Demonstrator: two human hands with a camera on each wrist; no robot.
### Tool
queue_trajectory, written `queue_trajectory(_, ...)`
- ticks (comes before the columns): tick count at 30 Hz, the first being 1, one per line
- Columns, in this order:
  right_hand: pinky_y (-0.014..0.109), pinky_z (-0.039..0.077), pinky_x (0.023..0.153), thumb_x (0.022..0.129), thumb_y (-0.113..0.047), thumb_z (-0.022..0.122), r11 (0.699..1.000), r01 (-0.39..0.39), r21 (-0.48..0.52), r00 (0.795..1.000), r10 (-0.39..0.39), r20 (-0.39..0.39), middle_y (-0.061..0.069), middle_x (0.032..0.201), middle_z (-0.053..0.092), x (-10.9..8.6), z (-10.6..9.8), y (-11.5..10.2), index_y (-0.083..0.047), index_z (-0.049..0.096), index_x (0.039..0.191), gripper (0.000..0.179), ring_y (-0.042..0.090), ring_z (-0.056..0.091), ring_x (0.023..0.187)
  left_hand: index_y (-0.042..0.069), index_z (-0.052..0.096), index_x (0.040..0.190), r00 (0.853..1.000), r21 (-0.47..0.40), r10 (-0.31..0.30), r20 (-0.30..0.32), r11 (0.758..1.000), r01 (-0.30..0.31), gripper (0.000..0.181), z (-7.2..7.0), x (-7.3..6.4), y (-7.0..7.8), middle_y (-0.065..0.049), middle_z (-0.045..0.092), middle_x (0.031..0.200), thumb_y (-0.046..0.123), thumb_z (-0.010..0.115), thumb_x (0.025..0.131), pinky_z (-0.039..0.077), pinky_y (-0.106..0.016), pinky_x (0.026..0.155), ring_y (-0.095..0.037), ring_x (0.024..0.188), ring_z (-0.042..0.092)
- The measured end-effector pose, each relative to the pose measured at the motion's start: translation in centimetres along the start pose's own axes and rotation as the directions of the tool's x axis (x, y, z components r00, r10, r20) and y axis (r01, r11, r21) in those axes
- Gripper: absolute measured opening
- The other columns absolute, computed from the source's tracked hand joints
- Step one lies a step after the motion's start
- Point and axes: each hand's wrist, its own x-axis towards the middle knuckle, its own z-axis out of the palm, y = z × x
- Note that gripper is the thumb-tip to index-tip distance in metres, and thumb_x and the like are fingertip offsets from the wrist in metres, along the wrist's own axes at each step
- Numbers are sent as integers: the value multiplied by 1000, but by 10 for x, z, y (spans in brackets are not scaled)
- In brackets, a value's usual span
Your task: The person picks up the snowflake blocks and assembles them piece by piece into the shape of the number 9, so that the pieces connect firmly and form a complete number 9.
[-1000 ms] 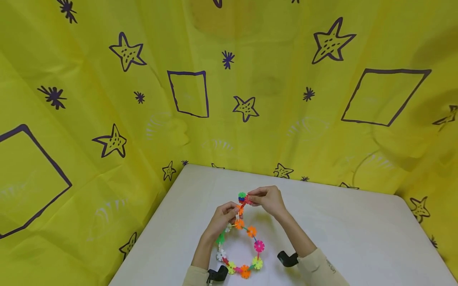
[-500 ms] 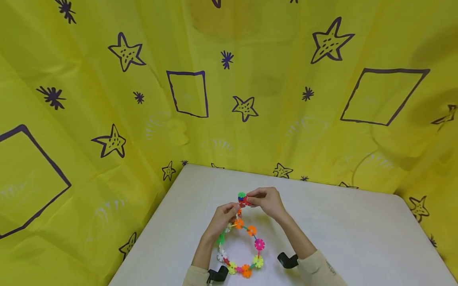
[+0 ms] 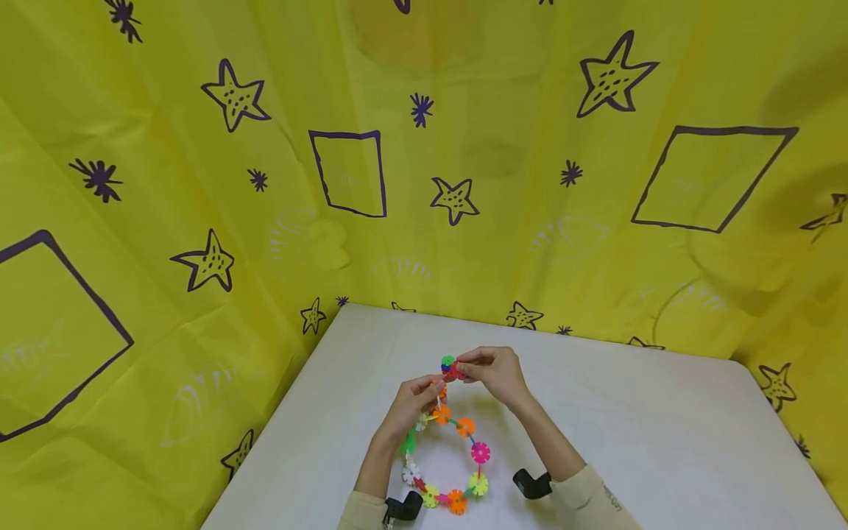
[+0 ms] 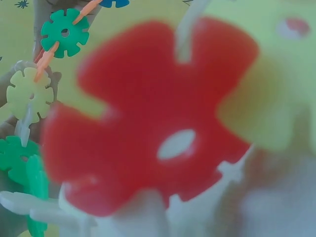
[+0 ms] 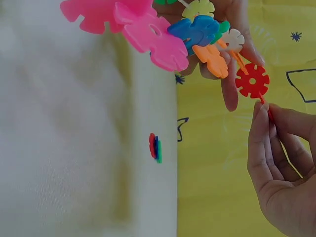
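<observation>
Notched plastic flower discs are joined into a chain [image 3: 480,452] that curves below my hands. My left hand [image 3: 412,403] holds the chain's upper end near an orange disc [image 3: 442,414]. Close to it, my right hand [image 3: 497,370] pinches a red disc, seen edge-on in the right wrist view, between thumb and fingers. That disc meets another red disc [image 5: 252,80] facing the camera, next to an orange one. A large blurred red disc [image 4: 148,113] fills much of the left wrist view, with green discs [image 4: 65,32] behind it.
A small group of red, blue and green discs [image 5: 156,148] lies on the white table [image 3: 629,434], just beyond my hands. Yellow cloth [image 3: 503,250] with drawn stars stands behind the table and along its sides. Black wrist cameras [image 3: 532,483] sit at both cuffs.
Both hands stay nearly in place. The red and orange discs between my fingertips have shifted and turned slightly, and the lower chain has swung a little.
</observation>
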Motion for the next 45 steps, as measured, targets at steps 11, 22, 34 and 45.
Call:
queue_trajectory(11,51,62,76,89,-4,82,999,8,-47,999,-5,47,14,88,78,0,0,-1,1,80,98,11,36,76,79,-16,59,127,999,61,-30,39,998,28,54,2,-1,3,-1,59,86,34,45,113,40,-23,69,-12,72,46)
queue_trajectory(22,42,63,74,89,-5,82,1000,-6,-18,999,6,-43,13,88,78,-1,2,0,0,81,97,10,30,77,77,-14,62,124,999,60,-22,34,998,20,50,5,1,1,0,51,83,33,49,112,39,-21,65,-10,69,43)
queue_trajectory(34,37,63,71,88,-4,82,999,-32,16,999,33,-4,15,89,78,-1,5,-1,3,80,98,12,30,77,76,-17,60,125,996,49,-33,78,998,29,55,4,-1,4,0,54,85,34,44,113,42,-23,71,-11,74,45)
queue_trajectory(45,37,63,66,88,-1,82,1000,-29,11,999,29,22,21,87,77,-3,6,-5,9,78,97,14,32,77,74,-22,57,121,990,16,31,135,999,-33,49,4,-1,-1,3,49,80,24,41,114,34,-21,62,-10,63,35)
